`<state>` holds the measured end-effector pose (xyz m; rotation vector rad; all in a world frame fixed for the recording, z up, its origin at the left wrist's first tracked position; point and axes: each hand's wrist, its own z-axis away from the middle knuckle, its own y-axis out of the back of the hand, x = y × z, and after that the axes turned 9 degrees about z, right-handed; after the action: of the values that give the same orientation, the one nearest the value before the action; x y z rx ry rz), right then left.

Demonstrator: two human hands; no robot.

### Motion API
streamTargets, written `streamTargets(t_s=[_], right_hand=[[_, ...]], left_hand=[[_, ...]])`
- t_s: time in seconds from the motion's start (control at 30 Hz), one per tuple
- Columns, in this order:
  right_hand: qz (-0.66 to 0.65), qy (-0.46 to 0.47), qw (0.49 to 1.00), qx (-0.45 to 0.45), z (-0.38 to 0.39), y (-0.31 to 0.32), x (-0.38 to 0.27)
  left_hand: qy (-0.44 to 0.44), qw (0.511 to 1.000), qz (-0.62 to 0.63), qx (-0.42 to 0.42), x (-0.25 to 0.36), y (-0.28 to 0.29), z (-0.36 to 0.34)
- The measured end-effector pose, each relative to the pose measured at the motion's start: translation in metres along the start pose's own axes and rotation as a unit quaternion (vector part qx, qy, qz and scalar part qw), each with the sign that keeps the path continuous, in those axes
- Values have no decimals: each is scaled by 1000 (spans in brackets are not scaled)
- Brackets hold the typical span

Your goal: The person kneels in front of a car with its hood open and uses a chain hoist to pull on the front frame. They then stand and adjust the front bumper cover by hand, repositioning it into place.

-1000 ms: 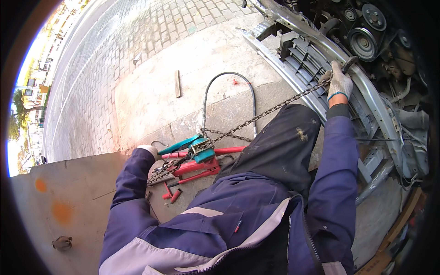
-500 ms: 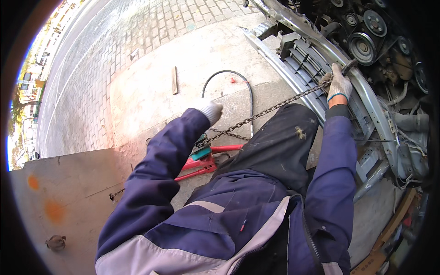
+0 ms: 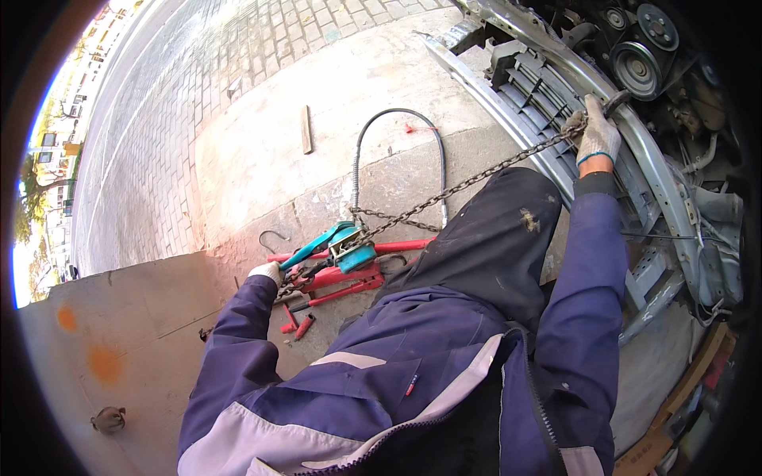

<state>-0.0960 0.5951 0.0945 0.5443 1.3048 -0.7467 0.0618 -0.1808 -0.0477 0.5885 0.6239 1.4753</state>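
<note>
My left hand, in a whitish glove, is closed around the end of the handle of a teal lever chain hoist. From the hoist, a dark chain runs taut up and right to the front of a stripped car. There my right hand, gloved too, grips the chain's far end beside a dark hook at the metal crossbeam. A slacker strand of chain hangs close to the hoist. Behind and below the hoist lies a red metal tool with long bars, partly covered by it.
A black hose loops over the concrete ahead of my knee. Further off lies a wooden strip. Pulleys and engine parts are exposed at the upper right. A rusty round fitting sits on the grey surface at lower left.
My left hand has swung left and nearer, and the hoist with its handle, earlier mostly behind my left arm, now shows. My right hand stays on the chain.
</note>
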Motion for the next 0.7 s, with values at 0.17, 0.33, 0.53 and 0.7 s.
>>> streamTargets(t_s=[0.17, 0.33, 0.53, 0.7], right_hand=[[4, 6, 1000, 11, 3, -3, -2], [5, 11, 1000, 19, 11, -7, -6], [41, -3, 998, 51, 12, -8, -14], [88, -6, 993, 85, 12, -9, -14]], left_hand=[[-1, 985, -157, -74, 59, 114, 1], [-102, 965, -241, 6, 196, 207, 22], [-226, 942, -248, 24, 319, 197, 5], [-126, 971, -196, 59, 235, 175, 28]])
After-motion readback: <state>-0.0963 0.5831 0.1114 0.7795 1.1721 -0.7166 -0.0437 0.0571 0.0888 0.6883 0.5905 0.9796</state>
